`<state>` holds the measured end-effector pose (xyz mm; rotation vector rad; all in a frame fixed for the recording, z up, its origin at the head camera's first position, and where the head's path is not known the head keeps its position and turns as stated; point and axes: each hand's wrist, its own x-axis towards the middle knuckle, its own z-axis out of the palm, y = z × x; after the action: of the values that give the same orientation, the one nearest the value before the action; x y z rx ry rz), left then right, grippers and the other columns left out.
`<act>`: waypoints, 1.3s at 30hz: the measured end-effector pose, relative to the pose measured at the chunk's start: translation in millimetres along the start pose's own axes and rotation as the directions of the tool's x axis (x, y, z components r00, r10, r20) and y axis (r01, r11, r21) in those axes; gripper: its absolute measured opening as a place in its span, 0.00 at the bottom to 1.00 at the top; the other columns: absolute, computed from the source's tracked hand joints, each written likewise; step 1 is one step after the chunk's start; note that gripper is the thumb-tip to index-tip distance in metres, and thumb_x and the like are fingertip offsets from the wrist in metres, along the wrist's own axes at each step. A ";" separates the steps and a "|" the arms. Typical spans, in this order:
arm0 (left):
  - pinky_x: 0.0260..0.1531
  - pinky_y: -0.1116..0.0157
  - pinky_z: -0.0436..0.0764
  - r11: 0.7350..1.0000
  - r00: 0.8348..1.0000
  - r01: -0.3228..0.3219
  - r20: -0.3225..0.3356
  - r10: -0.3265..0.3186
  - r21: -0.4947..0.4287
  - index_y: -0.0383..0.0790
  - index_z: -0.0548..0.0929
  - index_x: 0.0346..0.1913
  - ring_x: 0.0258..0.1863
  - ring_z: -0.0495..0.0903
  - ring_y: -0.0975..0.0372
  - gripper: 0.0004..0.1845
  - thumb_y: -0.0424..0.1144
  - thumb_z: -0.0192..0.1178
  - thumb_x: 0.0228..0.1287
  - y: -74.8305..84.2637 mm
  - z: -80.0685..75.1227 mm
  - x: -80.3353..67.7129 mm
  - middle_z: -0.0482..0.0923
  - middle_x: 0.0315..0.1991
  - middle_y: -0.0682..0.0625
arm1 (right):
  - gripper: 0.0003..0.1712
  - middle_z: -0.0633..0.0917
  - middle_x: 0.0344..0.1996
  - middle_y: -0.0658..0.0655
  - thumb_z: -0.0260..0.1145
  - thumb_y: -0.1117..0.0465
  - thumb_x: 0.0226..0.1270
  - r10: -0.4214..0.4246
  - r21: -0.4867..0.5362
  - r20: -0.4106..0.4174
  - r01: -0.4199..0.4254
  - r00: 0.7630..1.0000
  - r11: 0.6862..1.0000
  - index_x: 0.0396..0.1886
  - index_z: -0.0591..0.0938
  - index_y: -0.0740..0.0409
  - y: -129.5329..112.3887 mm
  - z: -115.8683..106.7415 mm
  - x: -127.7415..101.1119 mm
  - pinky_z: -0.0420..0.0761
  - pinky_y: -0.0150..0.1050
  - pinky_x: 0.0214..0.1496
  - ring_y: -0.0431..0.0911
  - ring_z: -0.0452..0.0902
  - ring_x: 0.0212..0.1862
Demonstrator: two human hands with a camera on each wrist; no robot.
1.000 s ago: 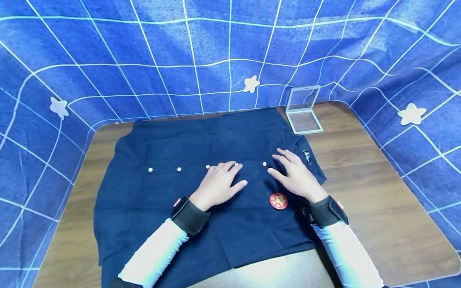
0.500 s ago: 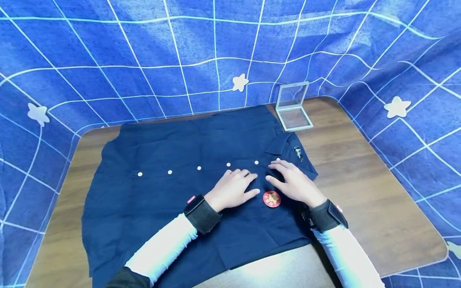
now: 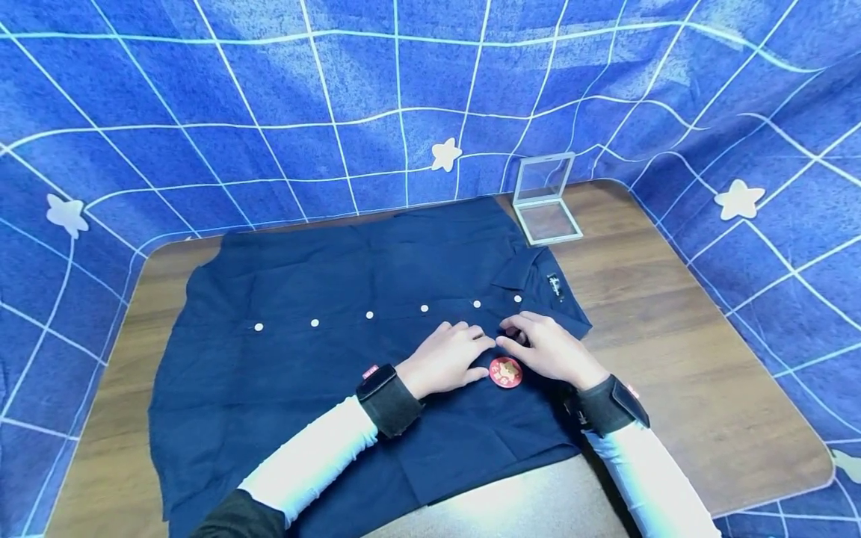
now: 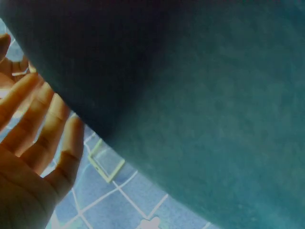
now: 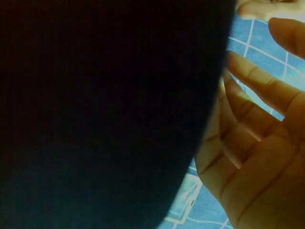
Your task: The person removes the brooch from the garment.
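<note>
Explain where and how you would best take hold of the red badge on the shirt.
Pinch the badge by its round rim, coming from above, thumb and finger on opposite edges. It lies flat on the shirt, so only the rim offers a grip. The left hand and right hand already flank it.

We worked at a brown wood-grain worktop (image 3: 673, 329) with rounded corners, its planks running across our view. Around it on three sides hung a deep blue cloth backdrop (image 3: 269, 97) crossed by thin pale lines that formed a loose, wavy grid. Cream star shapes (image 3: 445, 154) were scattered over that cloth, one near the middle behind the worktop, one to the left and one to the right. The cloth dropped down to the worktop's far edge and wrapped round both of its sides. Light fell evenly from above and left a pale sheen on the near edge of the wood.
</note>
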<state>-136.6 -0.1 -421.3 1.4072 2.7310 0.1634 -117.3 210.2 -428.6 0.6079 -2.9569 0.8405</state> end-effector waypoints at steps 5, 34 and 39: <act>0.44 0.62 0.77 0.996 0.998 -0.068 -0.009 0.069 0.058 0.50 0.82 0.57 0.48 0.79 0.60 0.21 0.52 0.64 0.64 4.0 7.4 0.6 0.82 0.50 0.54 | 0.14 0.84 0.35 0.51 0.65 0.54 0.67 -0.010 -0.002 0.035 0.010 0.999 1.000 0.45 0.84 0.59 1.5 1.6 3.3 0.81 0.38 0.40 0.39 0.80 0.35; 0.36 0.65 0.78 0.955 0.983 -0.157 -0.049 0.174 0.252 0.54 0.85 0.48 0.41 0.81 0.62 0.12 0.50 0.54 0.71 15.3 12.8 0.4 0.83 0.47 0.57 | 0.14 0.83 0.31 0.53 0.65 0.59 0.66 -0.092 -0.012 0.187 0.096 0.978 0.995 0.47 0.83 0.63 9.7 1.8 20.5 0.80 0.41 0.42 0.44 0.80 0.35; 0.37 0.66 0.80 0.971 0.983 -0.140 -0.092 0.160 0.194 0.51 0.85 0.49 0.40 0.82 0.62 0.12 0.47 0.52 0.74 15.2 10.4 -1.1 0.83 0.47 0.54 | 0.15 0.82 0.32 0.52 0.64 0.58 0.67 -0.087 -0.007 0.201 0.090 0.976 0.996 0.47 0.83 0.64 9.9 1.4 22.6 0.79 0.41 0.43 0.43 0.79 0.35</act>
<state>-122.6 8.5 -429.7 1.7032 2.7868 -0.0122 -141.7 208.9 -432.2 0.8658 -3.0813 0.7913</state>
